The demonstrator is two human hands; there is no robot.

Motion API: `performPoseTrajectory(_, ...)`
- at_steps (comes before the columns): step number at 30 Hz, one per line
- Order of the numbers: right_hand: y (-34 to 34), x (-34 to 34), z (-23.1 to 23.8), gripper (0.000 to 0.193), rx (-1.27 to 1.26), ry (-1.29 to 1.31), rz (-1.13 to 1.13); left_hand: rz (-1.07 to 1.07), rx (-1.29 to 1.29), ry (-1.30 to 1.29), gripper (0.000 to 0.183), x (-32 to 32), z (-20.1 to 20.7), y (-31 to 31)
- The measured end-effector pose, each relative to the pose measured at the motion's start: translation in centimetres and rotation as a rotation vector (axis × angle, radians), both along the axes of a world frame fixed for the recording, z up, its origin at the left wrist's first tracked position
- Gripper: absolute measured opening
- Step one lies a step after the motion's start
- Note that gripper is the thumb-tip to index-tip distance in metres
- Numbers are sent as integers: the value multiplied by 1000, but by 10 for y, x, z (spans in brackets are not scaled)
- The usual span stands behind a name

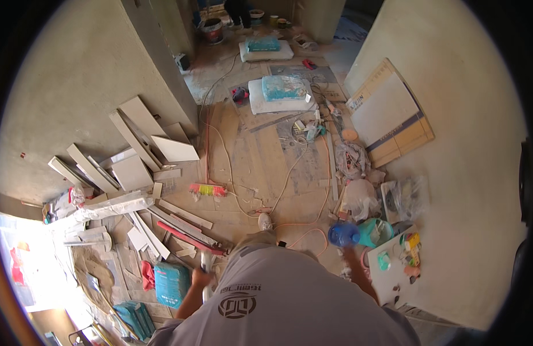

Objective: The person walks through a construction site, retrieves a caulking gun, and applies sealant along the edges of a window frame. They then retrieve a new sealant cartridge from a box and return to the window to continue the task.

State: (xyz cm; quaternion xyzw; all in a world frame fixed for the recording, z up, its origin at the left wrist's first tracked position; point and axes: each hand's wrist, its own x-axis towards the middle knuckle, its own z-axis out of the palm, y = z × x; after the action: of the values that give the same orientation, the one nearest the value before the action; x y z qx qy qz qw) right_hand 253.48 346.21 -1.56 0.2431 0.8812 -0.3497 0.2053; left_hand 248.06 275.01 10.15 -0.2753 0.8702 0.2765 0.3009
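Note:
At the lower left, my left hand [202, 278] is closed around a narrow white piece [206, 262], whose exact kind I cannot make out. It is near a red-edged long tool [188, 235] on the floor. My right hand [350, 255] reaches forward on the right, blurred, at the near side of a blue plastic bottle [342, 234]; its fingers do not show clearly, so a grip cannot be made out. Just right of the bottle is a turquoise bucket [375, 232].
White tile offcuts [132, 170] lean along the left wall. A red-and-yellow broom [208, 190] and cables [285, 183] lie on the floor. Wrapped sacks [282, 94] are farther ahead. A cardboard-backed panel [388, 115] leans at right. A turquoise bag [172, 285] sits by my left arm.

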Motion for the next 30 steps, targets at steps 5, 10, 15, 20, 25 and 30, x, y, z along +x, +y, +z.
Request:
performPoseTrajectory(5, -95, -83, 48, 31, -355, -251, -170, 4, 140, 421, 29, -206, 48, 35)
performPoseTrajectory(10, -77, -247, 67, 42, -628, -310, -609, 15, 251, 377, 36, -397, 59, 57)
performPoseTrajectory(15, 10, -448, 13, 43, -123, -128, -222, -28, 119, 341, 44, -542, 61, 79)
performPoseTrajectory(20, 68, -686, -7, 29, -114, -94, 131, 142, 115, 362, 34, -622, 81, 90)
performPoseTrajectory(25, 83, -942, 31, 23, -403, 154, 7, 307, 161, 385, 28, -703, 49, 83)
performPoseTrajectory(30, 66, -1121, 14, 16, 8, 339, 513, 360, 159, 347, 43, -837, 2, 60)
